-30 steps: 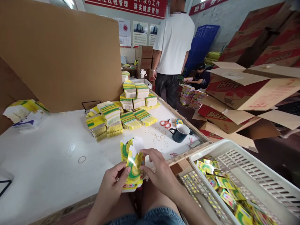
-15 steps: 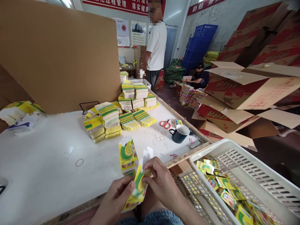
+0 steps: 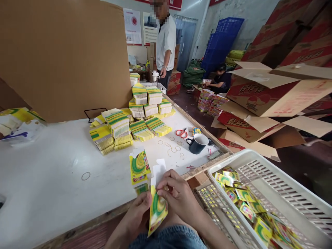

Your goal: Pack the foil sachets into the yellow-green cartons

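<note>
In front of my lap a small yellow and green carton (image 3: 157,211) stands tilted, its white flaps (image 3: 158,171) pointing up. My left hand (image 3: 136,211) grips its left edge between thumb and fingers. My right hand (image 3: 178,192) pinches its right side near the base of the flaps, and its fingertips are partly hidden. Just beyond, another flat carton (image 3: 139,167) of the same print lies at the table's edge. Bundled stacks of flat cartons (image 3: 118,126) stand farther back on the white table (image 3: 59,186).
A white plastic basket (image 3: 282,169) with several finished-looking packets (image 3: 249,207) stands at my right. A dark mug (image 3: 197,145), red scissors (image 3: 181,133) and rubber bands (image 3: 174,149) lie on the table. Open cardboard boxes (image 3: 259,93) are stacked beyond. A person (image 3: 166,45) stands behind the table.
The carton has turned more upright and moved slightly right, with both hands still on it. My left hand has shifted a little right. The standing person has turned, and the view has shifted slightly.
</note>
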Demonstrator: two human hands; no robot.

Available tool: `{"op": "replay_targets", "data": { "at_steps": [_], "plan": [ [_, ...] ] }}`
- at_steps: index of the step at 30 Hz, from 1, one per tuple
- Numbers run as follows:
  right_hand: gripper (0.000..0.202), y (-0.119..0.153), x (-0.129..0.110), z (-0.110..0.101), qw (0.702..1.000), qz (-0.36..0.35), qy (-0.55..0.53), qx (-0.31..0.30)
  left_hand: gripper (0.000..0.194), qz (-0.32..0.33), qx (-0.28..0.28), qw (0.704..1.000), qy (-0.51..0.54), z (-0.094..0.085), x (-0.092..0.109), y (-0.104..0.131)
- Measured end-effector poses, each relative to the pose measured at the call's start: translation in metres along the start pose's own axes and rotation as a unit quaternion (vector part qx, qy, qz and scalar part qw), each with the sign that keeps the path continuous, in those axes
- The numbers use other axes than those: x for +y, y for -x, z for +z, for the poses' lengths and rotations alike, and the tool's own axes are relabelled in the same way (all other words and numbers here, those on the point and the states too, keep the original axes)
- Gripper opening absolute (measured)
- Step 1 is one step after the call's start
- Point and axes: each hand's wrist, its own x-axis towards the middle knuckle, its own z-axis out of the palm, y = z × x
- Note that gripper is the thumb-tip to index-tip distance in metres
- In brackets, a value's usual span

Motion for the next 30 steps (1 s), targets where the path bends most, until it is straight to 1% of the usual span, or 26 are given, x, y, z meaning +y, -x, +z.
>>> {"op": "replay_targets", "data": {
  "at_steps": [3, 5, 6, 7, 9, 10, 11, 13, 14, 16, 19, 21, 22, 23, 24, 26, 28, 30],
  "plan": [
    [0.009, 0.002, 0.001, -0.002, 1.0, -0.015, 0.011, -0.007, 0.044, -0.029, 0.014, 0.999, 0.043, 0.0, -0.003, -0.002],
    [0.014, 0.005, 0.004, 0.001, 0.999, -0.021, 0.027, -0.002, 0.041, -0.036, 0.04, 0.996, 0.069, 0.005, -0.002, -0.003],
    [0.021, 0.007, 0.005, 0.004, 0.999, -0.018, 0.034, 0.016, 0.04, -0.035, 0.054, 0.994, 0.084, 0.009, -0.001, -0.004],
    [0.032, 0.009, 0.007, 0.008, 0.998, -0.01, 0.038, 0.048, 0.039, -0.029, 0.064, 0.993, 0.096, 0.012, 0.001, -0.005],
    [0.052, 0.013, 0.011, 0.017, 0.991, 0.023, 0.031, 0.126, 0.039, 0.002, 0.08, 0.992, 0.102, 0.018, 0.006, -0.006],
    [0.054, 0.015, 0.013, 0.022, 0.988, 0.044, 0.017, 0.15, 0.039, 0.024, 0.086, 0.992, 0.088, 0.021, 0.008, -0.007],
    [0.046, 0.017, 0.015, 0.026, 0.986, 0.064, 0.0, 0.157, 0.039, 0.045, 0.093, 0.992, 0.069, 0.022, 0.01, -0.007],
    [0.021, 0.019, 0.018, 0.032, 0.985, 0.092, -0.019, 0.146, 0.041, 0.075, 0.105, 0.991, 0.03, 0.024, 0.01, -0.008],
    [0.022, 0.019, 0.019, 0.034, 0.985, 0.101, -0.016, 0.142, 0.042, 0.085, 0.107, 0.99, 0.012, 0.025, 0.009, -0.009],
    [0.03, 0.019, 0.021, 0.034, 0.982, 0.111, 0.009, 0.151, 0.04, 0.107, 0.108, 0.988, -0.028, 0.026, 0.006, -0.009],
    [0.03, 0.016, 0.023, 0.029, 0.98, 0.115, 0.026, 0.162, 0.036, 0.14, 0.106, 0.979, -0.101, 0.027, 0.004, -0.007],
    [0.023, 0.015, 0.021, 0.024, 0.981, 0.116, -0.006, 0.153, 0.044, 0.154, 0.113, 0.975, -0.11, 0.027, 0.006, -0.003],
    [0.018, 0.014, 0.019, 0.022, 0.982, 0.113, -0.037, 0.146, 0.051, 0.159, 0.119, 0.975, -0.098, 0.028, 0.009, 0.0],
    [0.018, 0.014, 0.017, 0.018, 0.982, 0.106, -0.074, 0.138, 0.06, 0.161, 0.123, 0.976, -0.084, 0.028, 0.012, 0.003],
    [0.024, 0.014, 0.014, 0.015, 0.981, 0.095, -0.11, 0.128, 0.069, 0.161, 0.121, 0.977, -0.071, 0.027, 0.016, 0.006],
    [0.034, 0.016, 0.01, 0.008, 0.981, 0.062, -0.155, 0.102, 0.079, 0.145, 0.085, 0.983, -0.066, 0.025, 0.024, 0.012],
    [0.032, 0.018, 0.008, 0.001, 0.983, 0.039, -0.168, 0.067, 0.075, 0.117, 0.027, 0.99, -0.073, 0.02, 0.03, 0.017],
    [0.025, 0.019, 0.007, -0.005, 0.984, 0.037, -0.173, 0.031, 0.061, 0.083, -0.025, 0.993, -0.074, 0.014, 0.033, 0.019]
  ]
}}
